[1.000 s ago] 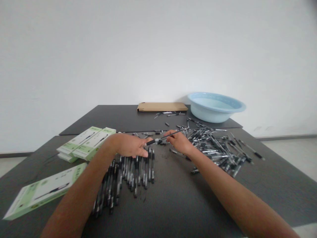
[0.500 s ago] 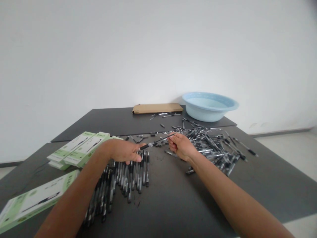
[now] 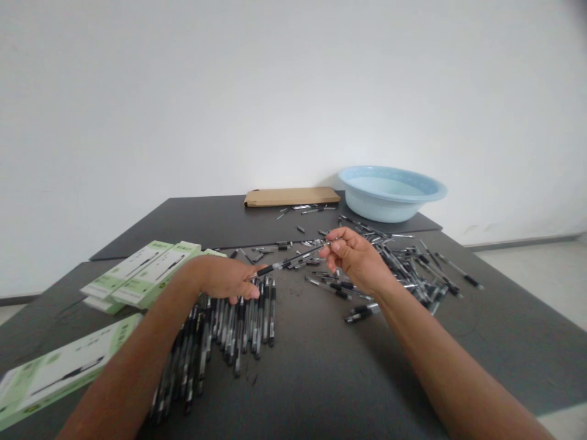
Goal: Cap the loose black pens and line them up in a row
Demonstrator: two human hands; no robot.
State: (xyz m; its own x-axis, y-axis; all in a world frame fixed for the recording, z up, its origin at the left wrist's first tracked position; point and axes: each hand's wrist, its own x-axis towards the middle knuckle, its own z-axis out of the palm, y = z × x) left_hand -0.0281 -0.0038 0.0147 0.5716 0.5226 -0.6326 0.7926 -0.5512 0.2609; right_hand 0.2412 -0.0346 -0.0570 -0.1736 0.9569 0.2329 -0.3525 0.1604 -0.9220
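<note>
My left hand (image 3: 232, 280) pinches a pen (image 3: 271, 268) near its black grip, over a row of pens (image 3: 238, 327) laid side by side. The pen slants up to the right, and its far part looks thin and dark. Thumb and fingertips of my right hand (image 3: 355, 256) close on that thin end. Whether the thin part is a separate refill, I cannot tell. Behind and beside my right hand lies a loose heap of pens (image 3: 403, 263), partly hidden by the hand and forearm.
White and green pen boxes (image 3: 68, 366) lie at the left, some stacked. A flat cardboard piece (image 3: 291, 197) rests at the back of the dark table (image 3: 312, 379). A light blue basin (image 3: 389, 211) stands at the back right. Small caps and pen parts (image 3: 263, 252) are scattered mid-table.
My right hand has moved right and slightly up, its fingers at the thin end, farther from my left hand. My left hand stays nearly in place with the pen.
</note>
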